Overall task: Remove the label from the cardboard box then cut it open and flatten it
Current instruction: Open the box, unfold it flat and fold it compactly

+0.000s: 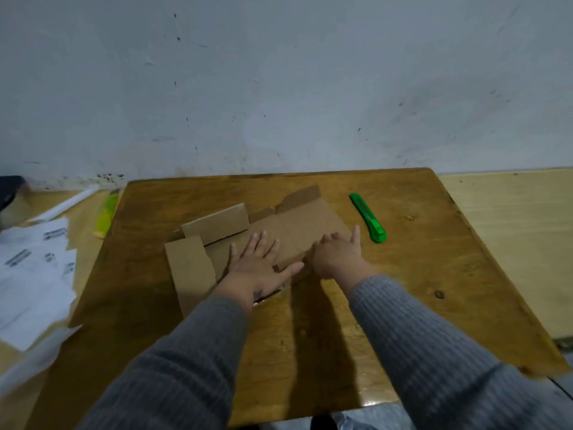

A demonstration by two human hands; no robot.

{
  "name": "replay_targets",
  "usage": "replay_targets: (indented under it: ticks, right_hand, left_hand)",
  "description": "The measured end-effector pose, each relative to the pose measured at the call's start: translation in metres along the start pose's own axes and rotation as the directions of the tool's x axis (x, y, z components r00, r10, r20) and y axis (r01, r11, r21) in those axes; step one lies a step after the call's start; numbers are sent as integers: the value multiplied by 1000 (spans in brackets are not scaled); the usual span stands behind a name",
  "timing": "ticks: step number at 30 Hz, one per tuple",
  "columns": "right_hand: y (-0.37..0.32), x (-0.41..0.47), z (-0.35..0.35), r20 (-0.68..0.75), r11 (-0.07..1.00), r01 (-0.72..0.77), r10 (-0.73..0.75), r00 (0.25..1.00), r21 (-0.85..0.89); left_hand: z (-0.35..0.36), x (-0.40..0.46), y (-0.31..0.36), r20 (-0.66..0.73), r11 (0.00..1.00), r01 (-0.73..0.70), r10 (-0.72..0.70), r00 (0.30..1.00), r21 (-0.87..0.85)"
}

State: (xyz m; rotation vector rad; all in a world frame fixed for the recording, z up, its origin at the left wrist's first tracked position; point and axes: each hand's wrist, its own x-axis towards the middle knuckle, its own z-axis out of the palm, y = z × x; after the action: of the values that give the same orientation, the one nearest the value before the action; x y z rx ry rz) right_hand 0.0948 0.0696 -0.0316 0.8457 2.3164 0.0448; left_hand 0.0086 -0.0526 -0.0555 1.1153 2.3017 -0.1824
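Your wooden table (418, 274) fills the middle, with a dark knot toward 4 o'clock. At 9 o'clock, off the table's edge, you have white printed sheets (34, 274) lying overlapped on a paler surface. Toward 10 o'clock a yellow-green object (106, 216) lies just beside the table's far left corner, too blurred to identify. From 12 o'clock, a scuffed grey wall (279, 82) stands behind everything.

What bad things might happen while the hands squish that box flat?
1. The green cutter lies just beside the right hand; a sideways sweep might knock it, and I cannot tell if its blade is out.
2. One flap of the cardboard box stands up beyond the left hand, so it may spring back.
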Motion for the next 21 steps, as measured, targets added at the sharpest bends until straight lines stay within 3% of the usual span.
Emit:
replay_targets:
  ticks: [3, 6, 10, 15, 21]
  right_hand:
    - [4, 12, 1, -26, 996, -20, 22, 999, 83]
    - [7, 23, -8, -123, 993, 12, 3, 992, 115]
    - [7, 41, -19, -232, 983, 43, 0, 973, 179]
    - [-9, 40, -32, -421, 954, 73, 59, 905, 290]
    - [-23, 13, -8, -417, 930, 19, 147, 897, 367]
  left_hand:
    - [-9, -1, -18, 26, 986, -137, 135, 991, 96]
    - [-17, 6, -30, 38, 972, -175, 171, 984, 154]
    - [-15, 13, -28, 17, 959, -148, 149, 989, 242]
    - [-8, 19, -18, 23, 986, -80, 77, 997, 146]
    - [-12, 22, 3, 58, 997, 44, -48, 997, 64]
